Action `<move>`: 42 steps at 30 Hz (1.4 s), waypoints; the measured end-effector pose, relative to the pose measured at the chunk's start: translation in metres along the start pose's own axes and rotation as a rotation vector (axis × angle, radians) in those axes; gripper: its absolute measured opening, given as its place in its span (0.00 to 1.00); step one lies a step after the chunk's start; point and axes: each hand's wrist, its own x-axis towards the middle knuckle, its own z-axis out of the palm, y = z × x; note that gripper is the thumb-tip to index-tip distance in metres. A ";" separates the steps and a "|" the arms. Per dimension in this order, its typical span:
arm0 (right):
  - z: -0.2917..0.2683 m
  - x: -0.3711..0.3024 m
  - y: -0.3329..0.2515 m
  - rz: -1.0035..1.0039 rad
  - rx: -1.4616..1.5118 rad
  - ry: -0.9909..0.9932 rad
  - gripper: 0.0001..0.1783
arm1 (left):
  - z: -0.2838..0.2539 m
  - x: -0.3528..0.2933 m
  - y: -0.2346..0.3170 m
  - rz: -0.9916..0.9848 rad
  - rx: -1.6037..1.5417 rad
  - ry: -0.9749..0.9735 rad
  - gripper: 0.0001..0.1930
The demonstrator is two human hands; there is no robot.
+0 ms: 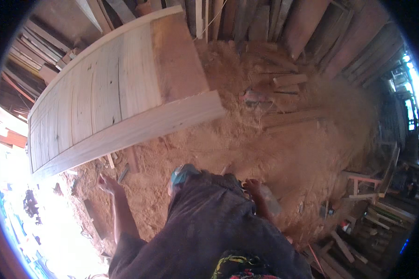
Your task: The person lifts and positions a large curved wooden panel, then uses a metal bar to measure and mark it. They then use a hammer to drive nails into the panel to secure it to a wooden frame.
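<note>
A large slatted wooden panel [97, 93] with a pale frame rail along its near edge stands raised above the floor at the left and centre. My left hand [108, 184] is just below that near edge, apart from it, with its fingers partly spread and nothing seen in them. To the right of my body, my right hand [252, 187] hangs low with its fingers curled. Something dark lies at its fingertips, too small and dim to name. Beside the right forearm is a flat, pale grey piece [270, 199]. A teal item [183, 174] shows by my dark shirt.
Brown sawdust [195, 144] covers the floor. Wood offcuts [291, 80] and a reddish item [257, 97] lie beyond the panel's right end. Boards [307, 23] lean along the far wall. At the right are a small wooden frame [364, 181] and stacked scrap wood [377, 218].
</note>
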 end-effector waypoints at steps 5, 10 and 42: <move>-0.068 0.099 -0.093 -0.204 -0.038 -0.120 0.18 | 0.032 -0.164 0.052 -0.059 -0.105 -0.096 0.22; -0.122 0.189 -0.191 -0.473 -0.412 0.180 0.15 | 0.088 -0.250 0.065 0.004 -0.010 -0.202 0.23; 0.341 0.260 -0.783 -0.706 -0.539 -0.642 0.39 | 0.323 -0.463 0.154 -0.694 -0.388 0.318 0.30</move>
